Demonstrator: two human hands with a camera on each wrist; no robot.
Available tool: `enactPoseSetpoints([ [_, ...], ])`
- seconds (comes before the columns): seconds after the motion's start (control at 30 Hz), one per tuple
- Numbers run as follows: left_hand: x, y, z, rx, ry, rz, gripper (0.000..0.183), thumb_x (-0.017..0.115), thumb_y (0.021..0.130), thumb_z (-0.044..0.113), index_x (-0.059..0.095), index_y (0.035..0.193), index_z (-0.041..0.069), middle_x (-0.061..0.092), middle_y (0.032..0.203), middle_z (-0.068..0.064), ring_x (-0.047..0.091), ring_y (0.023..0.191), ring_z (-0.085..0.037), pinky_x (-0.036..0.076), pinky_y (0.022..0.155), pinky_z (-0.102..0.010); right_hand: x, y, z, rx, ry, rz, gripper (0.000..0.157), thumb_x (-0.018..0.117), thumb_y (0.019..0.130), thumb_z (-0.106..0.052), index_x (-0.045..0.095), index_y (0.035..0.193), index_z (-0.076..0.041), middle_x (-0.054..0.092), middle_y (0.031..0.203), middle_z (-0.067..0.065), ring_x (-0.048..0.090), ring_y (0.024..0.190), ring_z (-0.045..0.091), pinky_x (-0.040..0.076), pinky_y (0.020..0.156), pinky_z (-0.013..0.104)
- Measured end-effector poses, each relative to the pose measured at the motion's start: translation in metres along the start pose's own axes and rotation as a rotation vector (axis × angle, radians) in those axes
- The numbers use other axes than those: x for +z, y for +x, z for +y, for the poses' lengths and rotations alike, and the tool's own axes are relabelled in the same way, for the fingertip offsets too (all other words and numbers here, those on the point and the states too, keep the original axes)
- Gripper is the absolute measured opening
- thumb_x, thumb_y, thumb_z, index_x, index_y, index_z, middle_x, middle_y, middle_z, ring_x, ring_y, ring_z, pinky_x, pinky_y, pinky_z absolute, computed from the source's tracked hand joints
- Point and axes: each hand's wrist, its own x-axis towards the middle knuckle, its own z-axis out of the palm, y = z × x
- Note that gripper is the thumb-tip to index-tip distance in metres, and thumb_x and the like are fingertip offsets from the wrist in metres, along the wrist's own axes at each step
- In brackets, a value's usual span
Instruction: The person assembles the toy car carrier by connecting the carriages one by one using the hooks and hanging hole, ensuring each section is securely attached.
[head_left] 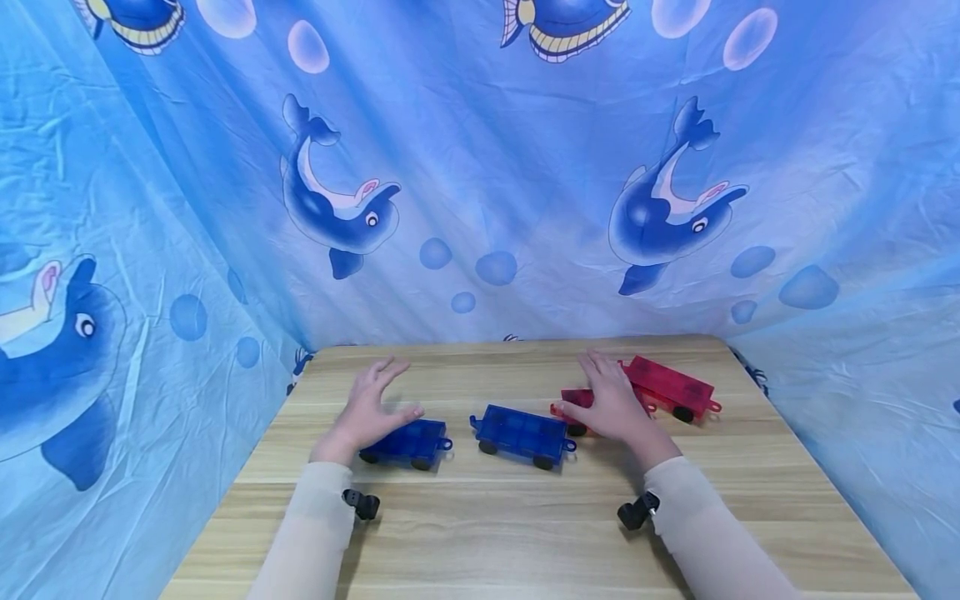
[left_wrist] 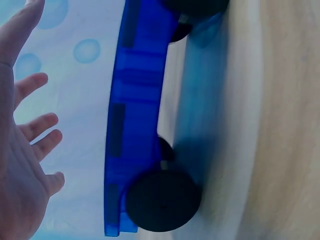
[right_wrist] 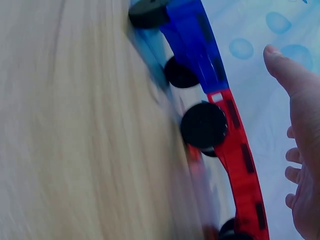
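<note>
Four-wheeled toy wagons in translucent blue and red stand on the wooden table. My left hand [head_left: 366, 410] hovers over the left blue wagon [head_left: 422, 439], hiding its left end; thumb and fingers are spread, holding nothing. In the left wrist view the wagon's side [left_wrist: 132, 85] and black wheels stand apart from the palm. Between the hands is a second blue wagon [head_left: 521, 431], hooks at both ends. My right hand [head_left: 613, 404] is above the nearer red wagon [head_left: 576, 399] and partly covers it. Its fingers are extended with nothing gripped, beside the red side [right_wrist: 242, 167] in the right wrist view.
Behind and right of my right hand stands another red wagon [head_left: 669, 385], angled toward the table's right edge. A blue curtain [head_left: 480, 167] printed with dolphins hangs at the table's back and sides. Small black cameras [head_left: 363, 504] sit on both wrists.
</note>
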Motion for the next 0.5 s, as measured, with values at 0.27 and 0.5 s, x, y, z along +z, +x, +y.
enactPoseSetpoints([
  [0.27,0.009,-0.007,0.006,0.014,0.015,-0.046,0.094,0.079,0.083,0.067,0.043,0.162,0.031,0.029,0.169,-0.013,0.02,0.152,-0.046,0.03,0.11,-0.077,0.01,0.002,-0.02,0.006,0.019,-0.035,0.111,0.069,0.085,-0.076,0.027,0.168,-0.015,0.022,0.172,0.014,0.018,0.157,0.041,0.017,0.118,0.075],
  [0.5,0.017,-0.014,0.013,0.0,-0.039,-0.098,0.095,0.076,0.081,0.074,0.04,0.162,0.037,0.027,0.17,-0.011,0.016,0.155,-0.047,0.031,0.109,-0.077,0.021,0.003,-0.036,-0.031,0.071,-0.033,0.105,0.073,0.088,-0.068,0.031,0.166,-0.012,0.028,0.17,0.016,0.022,0.156,0.041,0.015,0.124,0.064],
])
